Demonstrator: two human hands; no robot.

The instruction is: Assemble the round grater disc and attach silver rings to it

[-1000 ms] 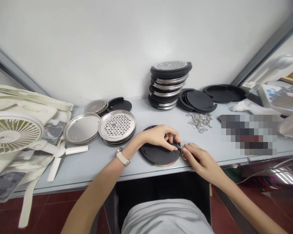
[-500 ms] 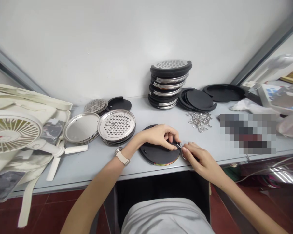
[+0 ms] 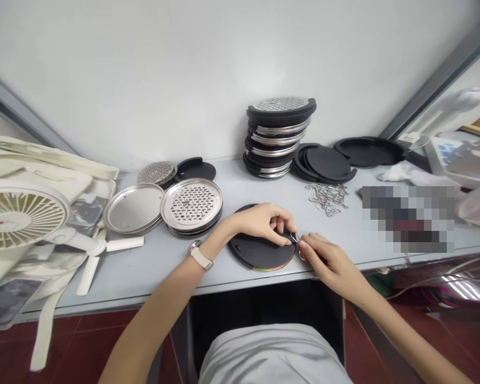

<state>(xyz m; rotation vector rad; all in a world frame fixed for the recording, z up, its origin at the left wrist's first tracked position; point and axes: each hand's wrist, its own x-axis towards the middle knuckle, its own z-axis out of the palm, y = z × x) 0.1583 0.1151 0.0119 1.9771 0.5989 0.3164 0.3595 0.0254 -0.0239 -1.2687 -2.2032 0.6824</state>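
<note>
A black round plate [image 3: 260, 250] with a thin coloured strip along its front rim lies on the table in front of me. Over its right side, my left hand [image 3: 264, 224] is bent down, thumb and forefinger closed round the end of a small shiny metal wire clip [image 3: 295, 238]. From the right, the thumb and fingers of my right hand [image 3: 326, 258] pinch the same clip at the plate's right edge. A wire loop shows just below the right fingertips. Where exactly the clip meets the plate is hidden by my fingers.
Behind the plate lies a pile of metal wire clips [image 3: 327, 197]. A tall stack of black and metal discs [image 3: 280, 138] stands by the wall, with black holders [image 3: 330, 162] beside it. Leftward are perforated grater discs [image 3: 191, 205], plain metal discs [image 3: 134, 209] and a fan [image 3: 24, 216].
Both hands stay almost in place at the plate's right edge, still closed on the clip. The whole view has shifted very slightly.
</note>
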